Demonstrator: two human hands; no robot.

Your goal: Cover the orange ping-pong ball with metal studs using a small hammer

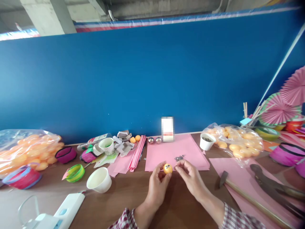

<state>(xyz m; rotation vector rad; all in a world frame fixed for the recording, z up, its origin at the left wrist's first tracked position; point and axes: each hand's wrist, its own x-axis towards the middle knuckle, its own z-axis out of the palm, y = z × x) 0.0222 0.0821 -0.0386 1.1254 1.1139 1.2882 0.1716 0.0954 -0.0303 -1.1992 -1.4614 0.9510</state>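
Note:
My left hand holds a small orange ball between thumb and fingers; the ball has two dark eye-like dots on it. My right hand is just right of the ball, its fingertips pinched together close to it; whether they hold anything is too small to see. Both hands hover over the wooden table at the near edge of a pink paper stack. A small heap of tiny dark bits lies on the pink paper just beyond my fingers.
A white cup and a white glue gun lie left. Bags of orange balls sit far left and right. A hammer, a second white cup, paper fans and coloured lanterns surround them.

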